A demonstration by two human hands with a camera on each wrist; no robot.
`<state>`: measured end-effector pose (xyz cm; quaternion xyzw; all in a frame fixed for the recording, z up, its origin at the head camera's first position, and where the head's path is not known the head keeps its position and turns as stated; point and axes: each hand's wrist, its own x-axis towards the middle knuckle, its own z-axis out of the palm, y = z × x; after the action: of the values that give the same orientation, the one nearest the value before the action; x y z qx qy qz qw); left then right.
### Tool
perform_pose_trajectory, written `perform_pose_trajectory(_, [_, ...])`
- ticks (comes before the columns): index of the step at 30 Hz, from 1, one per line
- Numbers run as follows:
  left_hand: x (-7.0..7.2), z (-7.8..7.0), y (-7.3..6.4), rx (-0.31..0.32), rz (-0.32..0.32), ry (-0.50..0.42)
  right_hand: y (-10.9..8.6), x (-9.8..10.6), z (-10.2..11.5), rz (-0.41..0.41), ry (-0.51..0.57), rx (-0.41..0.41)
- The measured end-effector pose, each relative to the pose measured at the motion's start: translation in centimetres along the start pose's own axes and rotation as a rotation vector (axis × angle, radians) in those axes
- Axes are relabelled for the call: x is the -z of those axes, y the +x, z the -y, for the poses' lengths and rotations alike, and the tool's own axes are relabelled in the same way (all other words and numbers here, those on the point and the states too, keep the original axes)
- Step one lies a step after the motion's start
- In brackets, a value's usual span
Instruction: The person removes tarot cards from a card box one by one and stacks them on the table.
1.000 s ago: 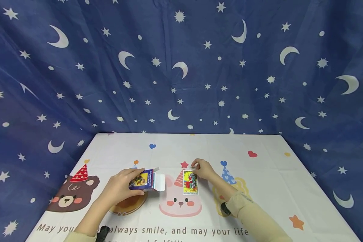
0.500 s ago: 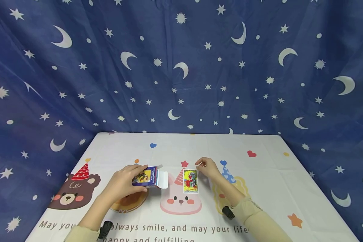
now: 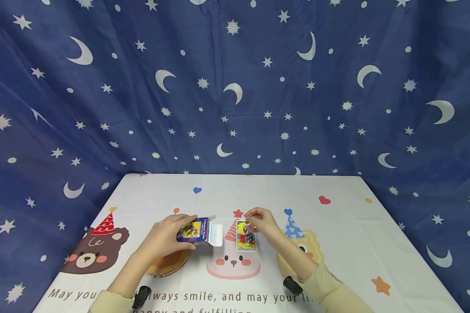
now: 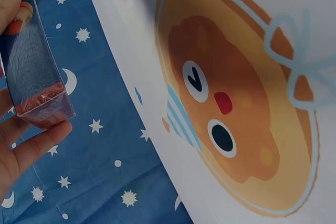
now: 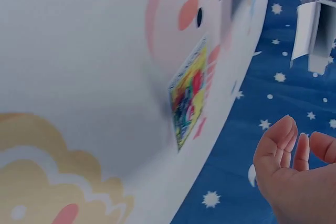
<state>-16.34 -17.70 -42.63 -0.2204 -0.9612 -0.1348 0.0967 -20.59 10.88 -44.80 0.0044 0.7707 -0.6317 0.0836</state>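
Observation:
My left hand (image 3: 165, 237) grips a blue tarot card box (image 3: 193, 230) with a yellow picture, thumb along its near side and fingers on the far side. The box's white flap (image 3: 216, 235) stands open toward the right. In the left wrist view the box's closed end (image 4: 47, 103) rests against a fingertip. A tarot card (image 3: 245, 240) with a yellow and red picture lies face up on the pink rabbit print. Over the card's far right corner hovers my right hand (image 3: 264, 224). In the right wrist view this hand (image 5: 299, 177) has loosely bent fingers with nothing between them.
A white tablecloth (image 3: 348, 243) with printed animals, hearts and lettering covers the table. Behind and at both sides hangs a dark blue curtain (image 3: 258, 95) with stars and moons. Black wrist bands (image 3: 292, 285) sit at both sleeves.
My right hand drew off to the right of the card, then came back left over its far corner. My left hand has carried the box slightly to the right, closer to the card.

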Motion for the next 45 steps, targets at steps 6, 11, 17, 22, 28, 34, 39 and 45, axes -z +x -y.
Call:
perform_pose_trajectory(6, [-0.2, -0.3, 0.4, -0.025, -0.008, -0.008, -0.9, -0.4, 0.8, 0.047, 0.031, 0.005])
perform_pose_trajectory(11, [-0.4, -0.4, 0.6, -0.022, 0.000, -0.011, -1.2, -0.6, 1.5, 0.087, 0.032, 0.020])
perform_pose_trajectory(17, [-0.6, -0.8, 1.0, -0.048, -0.003, -0.013, -1.6, -0.7, 1.9, 0.118, 0.038, 0.026])
perform_pose_trajectory(22, [-1.0, -1.2, 1.3, -0.058, 0.007, -0.025, -1.8, -1.0, 1.8, 0.160, 0.013, 0.019])
perform_pose_trajectory(28, [-1.0, -1.4, 1.8, -0.059, 0.010, -0.039, -1.6, -1.6, 2.0, 0.199, -0.003, 0.018])
perform_pose_trajectory(34, [-0.8, -1.7, 2.3, -0.083, -0.005, -0.034, -1.1, -2.2, 2.1, 0.227, 0.040, -0.013])
perform_pose_trajectory(39, [-0.7, -2.0, 2.4, -0.089, -0.006, -0.031, -1.0, -2.8, 1.8, 0.221, 0.059, -0.056])
perform_pose_trajectory(45, [-0.8, -2.3, 2.5, -0.095, -0.016, -0.032, -0.8, -3.2, 1.4, 0.223, 0.111, -0.074])
